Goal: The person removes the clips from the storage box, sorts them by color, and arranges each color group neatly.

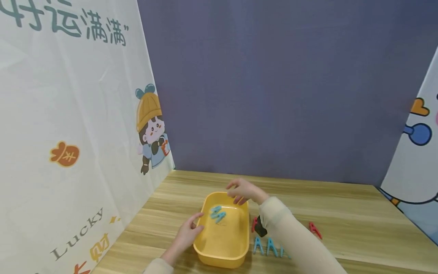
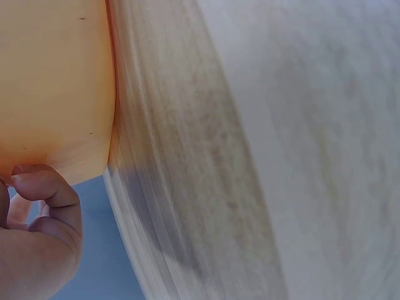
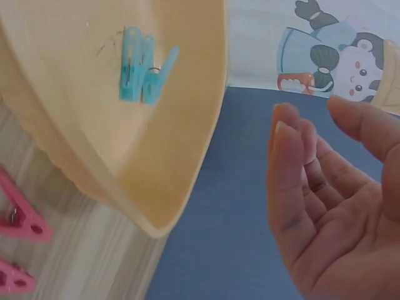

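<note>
A yellow plastic basin (image 1: 222, 249) stands on the wooden table, with small turquoise clothespins (image 1: 219, 216) lying inside towards its far left; they also show in the right wrist view (image 3: 139, 69). My left hand (image 1: 186, 233) is at the basin's left rim, fingers loosely bent and touching its side. In the left wrist view a bent finger (image 2: 47, 187) meets the basin wall. Above the far right rim hovers my right hand (image 1: 244, 190), fingers relaxed, thumb apart, holding nothing. Its palm (image 3: 344, 250) faces the camera in the right wrist view, apart from the basin.
Right of the basin lie several turquoise clothespins (image 1: 271, 247), partly behind the right sleeve (image 1: 297, 236). A red clothespin (image 1: 315, 230) lies further right; another (image 1: 254, 224) is beside a black object (image 1: 261, 227) near the right wrist. A dark curtain (image 1: 267, 95) and printed white cloth (image 1: 68, 114) surround the table.
</note>
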`<act>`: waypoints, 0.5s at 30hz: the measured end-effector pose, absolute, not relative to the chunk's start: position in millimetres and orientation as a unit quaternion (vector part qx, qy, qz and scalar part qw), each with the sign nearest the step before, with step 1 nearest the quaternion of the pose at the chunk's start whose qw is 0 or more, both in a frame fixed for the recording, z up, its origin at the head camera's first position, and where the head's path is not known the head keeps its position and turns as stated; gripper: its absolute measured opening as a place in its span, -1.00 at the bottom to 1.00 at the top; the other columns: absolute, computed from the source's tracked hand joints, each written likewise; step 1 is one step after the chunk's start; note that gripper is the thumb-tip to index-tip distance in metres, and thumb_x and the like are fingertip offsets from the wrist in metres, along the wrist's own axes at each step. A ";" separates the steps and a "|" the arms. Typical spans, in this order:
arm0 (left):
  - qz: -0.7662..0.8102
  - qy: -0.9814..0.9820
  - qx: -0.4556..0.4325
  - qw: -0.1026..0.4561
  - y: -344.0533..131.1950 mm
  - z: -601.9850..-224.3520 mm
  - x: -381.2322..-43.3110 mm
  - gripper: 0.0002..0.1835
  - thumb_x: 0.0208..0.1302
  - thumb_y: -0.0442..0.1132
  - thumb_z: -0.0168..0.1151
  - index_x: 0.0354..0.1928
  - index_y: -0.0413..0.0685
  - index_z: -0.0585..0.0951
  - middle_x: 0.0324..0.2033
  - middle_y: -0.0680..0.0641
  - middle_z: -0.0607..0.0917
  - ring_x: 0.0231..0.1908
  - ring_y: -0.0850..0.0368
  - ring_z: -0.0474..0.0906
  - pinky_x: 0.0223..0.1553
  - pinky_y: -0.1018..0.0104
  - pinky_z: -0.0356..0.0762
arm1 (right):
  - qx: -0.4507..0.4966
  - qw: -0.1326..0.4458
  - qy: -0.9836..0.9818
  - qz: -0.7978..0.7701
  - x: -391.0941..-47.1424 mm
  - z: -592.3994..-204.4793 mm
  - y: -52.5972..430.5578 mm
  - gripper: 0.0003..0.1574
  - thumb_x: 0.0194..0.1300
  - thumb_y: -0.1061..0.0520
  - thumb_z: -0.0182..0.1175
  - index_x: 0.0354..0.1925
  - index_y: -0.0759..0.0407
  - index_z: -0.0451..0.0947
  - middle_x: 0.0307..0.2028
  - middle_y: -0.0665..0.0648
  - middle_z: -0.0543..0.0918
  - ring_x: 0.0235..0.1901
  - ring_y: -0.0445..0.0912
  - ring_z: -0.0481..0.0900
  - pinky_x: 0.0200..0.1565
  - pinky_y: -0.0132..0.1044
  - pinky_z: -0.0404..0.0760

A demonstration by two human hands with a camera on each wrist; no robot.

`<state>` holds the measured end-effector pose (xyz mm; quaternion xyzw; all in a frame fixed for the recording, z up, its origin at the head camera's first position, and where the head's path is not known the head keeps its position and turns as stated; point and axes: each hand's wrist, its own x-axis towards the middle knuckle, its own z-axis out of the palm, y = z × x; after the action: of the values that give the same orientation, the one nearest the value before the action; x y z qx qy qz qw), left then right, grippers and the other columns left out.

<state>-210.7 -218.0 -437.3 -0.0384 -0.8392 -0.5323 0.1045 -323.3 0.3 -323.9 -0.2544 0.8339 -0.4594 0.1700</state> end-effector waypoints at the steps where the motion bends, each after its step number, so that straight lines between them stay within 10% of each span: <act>1: -0.533 -0.839 -0.039 0.105 -217.6 -437.2 -210.5 -0.53 0.16 -0.39 0.17 0.14 -0.31 0.40 -0.61 0.02 0.36 -0.64 0.22 0.27 -0.66 0.48 0.27 | -0.253 0.170 0.834 -0.460 -322.3 -324.9 -1.8 -0.58 0.20 0.21 0.16 0.03 0.32 0.45 -0.29 0.24 0.57 -0.47 0.04 0.60 -0.44 -0.16 0.60; 15: -0.544 -0.832 -0.036 0.101 -216.4 -435.1 -209.8 -0.54 0.15 -0.41 0.16 0.13 -0.32 0.41 -0.62 0.02 0.34 -0.66 0.24 0.24 -0.67 0.52 0.23 | -0.207 0.185 0.831 -0.483 -323.1 -345.2 -23.2 -0.61 0.24 0.23 0.14 0.01 0.39 0.44 -0.27 0.34 0.58 -0.50 0.01 0.60 -0.45 -0.17 0.60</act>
<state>-209.8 -216.4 -435.1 -0.0362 -0.8320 -0.5442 0.1012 -323.1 -23.2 -345.2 -0.2072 0.8305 -0.4827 0.1853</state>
